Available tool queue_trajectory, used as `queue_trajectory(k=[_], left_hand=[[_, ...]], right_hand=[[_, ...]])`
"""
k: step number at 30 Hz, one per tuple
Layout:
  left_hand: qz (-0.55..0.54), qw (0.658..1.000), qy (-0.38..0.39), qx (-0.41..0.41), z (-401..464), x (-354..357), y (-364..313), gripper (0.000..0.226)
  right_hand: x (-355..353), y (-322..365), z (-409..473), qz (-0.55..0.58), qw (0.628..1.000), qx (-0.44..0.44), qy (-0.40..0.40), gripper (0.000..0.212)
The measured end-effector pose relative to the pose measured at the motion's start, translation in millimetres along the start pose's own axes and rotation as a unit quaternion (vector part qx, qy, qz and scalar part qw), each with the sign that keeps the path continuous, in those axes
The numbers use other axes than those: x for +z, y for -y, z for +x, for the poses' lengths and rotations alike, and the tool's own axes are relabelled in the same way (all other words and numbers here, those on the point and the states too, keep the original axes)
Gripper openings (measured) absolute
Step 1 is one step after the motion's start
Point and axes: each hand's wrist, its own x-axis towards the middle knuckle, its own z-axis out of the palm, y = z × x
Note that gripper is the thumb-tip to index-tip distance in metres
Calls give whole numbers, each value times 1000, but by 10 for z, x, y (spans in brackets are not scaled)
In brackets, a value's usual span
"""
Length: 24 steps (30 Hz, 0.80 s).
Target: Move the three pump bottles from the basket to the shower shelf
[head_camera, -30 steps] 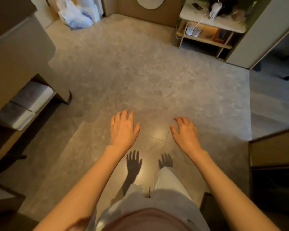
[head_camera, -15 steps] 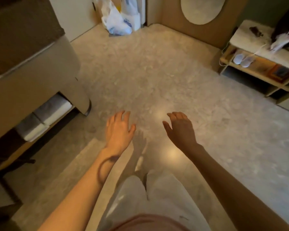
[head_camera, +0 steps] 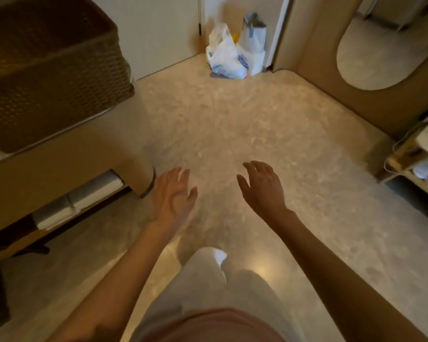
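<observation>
A dark brown woven basket (head_camera: pixel 50 67) stands on a beige counter (head_camera: pixel 67 154) at the upper left; its inside is hidden from here. No pump bottles and no shower shelf are in view. My left hand (head_camera: pixel 173 196) hovers over the floor beside the counter's rounded corner, fingers spread and holding nothing. My right hand (head_camera: pixel 262 186) floats a little to the right at the same height, also spread and holding nothing.
White plastic bags (head_camera: pixel 232 53) sit in the far corner by a door frame. A low wooden shelf unit (head_camera: pixel 410 174) with white items is at the right edge. Folded towels (head_camera: pixel 79 201) lie under the counter. Marbled tile floor (head_camera: pixel 232 124) lies ahead.
My view has swung left: the basket on the counter has come into view, the bags moved toward the middle, the wooden shelf slid to the right edge. Both hands stay spread.
</observation>
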Motion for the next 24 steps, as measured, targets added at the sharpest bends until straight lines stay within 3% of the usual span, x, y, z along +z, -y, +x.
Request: queue_trajectory(k=[3, 7, 14, 24], left_hand=[[-22, 999, -17, -17, 530, -215, -53, 51], [32, 999, -6, -8, 1273, -331, -62, 52], [11, 992, -47, -114, 2565, -415, -219, 52], [62, 950, -190, -238, 3966, -1279, -339, 46]], right_hand=[[-199, 52, 609, 13, 1000, -17, -5, 45], [-222, 18, 1369, 11, 999, -41, 23, 46], [-396, -129, 3002, 8, 991, -132, 36, 46], [-1052, 265, 5207, 10, 945, -320, 67, 45]])
